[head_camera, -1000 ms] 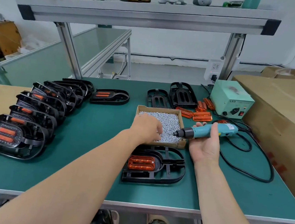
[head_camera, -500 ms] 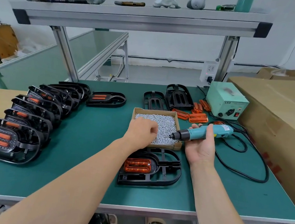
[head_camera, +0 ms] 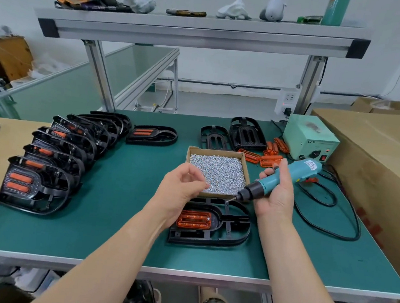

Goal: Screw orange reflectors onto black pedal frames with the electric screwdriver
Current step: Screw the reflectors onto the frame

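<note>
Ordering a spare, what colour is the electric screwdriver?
Teal electric screwdriver, black nose; head view.

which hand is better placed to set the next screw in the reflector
Left. The left hand hovers beside the screw box, seemingly pinching a screw, just above the orange reflector on the pedal frame. The right hand is full, gripping the electric screwdriver.

On the table (head_camera: 113,203), a box (head_camera: 216,151) of screws (head_camera: 219,171) sits mid-way, and a frame (head_camera: 234,232) with a reflector (head_camera: 193,220) in it lies just before it. The screwdriver (head_camera: 301,169) is held over the box's near right corner. To the left, a row of pedals (head_camera: 51,159) overlaps front to back. Behind the box are two empty frames (head_camera: 244,134), with loose reflectors (head_camera: 271,154) to their right and a power unit (head_camera: 307,138) beyond. A carton (head_camera: 380,159) stands right of the table.
</note>
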Action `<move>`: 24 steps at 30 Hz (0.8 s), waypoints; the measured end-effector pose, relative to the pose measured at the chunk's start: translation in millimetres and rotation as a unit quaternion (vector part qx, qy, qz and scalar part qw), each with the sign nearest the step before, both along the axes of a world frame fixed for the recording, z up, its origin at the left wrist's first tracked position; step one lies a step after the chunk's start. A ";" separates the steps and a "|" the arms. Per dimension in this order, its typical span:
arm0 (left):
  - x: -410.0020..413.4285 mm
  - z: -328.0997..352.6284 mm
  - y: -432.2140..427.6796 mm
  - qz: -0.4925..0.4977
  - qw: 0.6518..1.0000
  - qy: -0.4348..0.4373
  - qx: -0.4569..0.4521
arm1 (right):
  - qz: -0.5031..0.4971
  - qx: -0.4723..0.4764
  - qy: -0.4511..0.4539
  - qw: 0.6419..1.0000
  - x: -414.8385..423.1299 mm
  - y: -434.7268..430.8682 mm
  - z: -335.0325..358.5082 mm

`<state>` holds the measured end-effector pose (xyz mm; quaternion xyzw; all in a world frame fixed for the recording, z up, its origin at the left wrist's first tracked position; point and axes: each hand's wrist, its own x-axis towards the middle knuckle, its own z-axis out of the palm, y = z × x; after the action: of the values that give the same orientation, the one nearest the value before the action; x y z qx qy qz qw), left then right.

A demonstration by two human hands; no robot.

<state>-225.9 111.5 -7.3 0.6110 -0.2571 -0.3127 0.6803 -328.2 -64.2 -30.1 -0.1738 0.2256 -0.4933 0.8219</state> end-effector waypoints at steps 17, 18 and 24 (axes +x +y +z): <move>-38.5 -7.6 38.3 -0.031 0.983 0.160 -0.088 | -0.086 -0.148 0.045 0.984 3.1 67.8 75.0; -38.7 -7.0 38.9 -0.031 0.982 0.164 -0.089 | -0.086 -0.155 0.047 0.983 2.7 69.4 75.7; -40.6 -6.7 40.7 -0.018 0.979 0.177 -0.095 | -0.096 -0.185 0.059 0.976 1.9 76.9 79.7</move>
<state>-266.5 152.2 -14.0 0.4740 -0.1720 -0.4023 0.7641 -326.3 12.6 49.6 -0.3290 0.1942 -0.5919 0.7097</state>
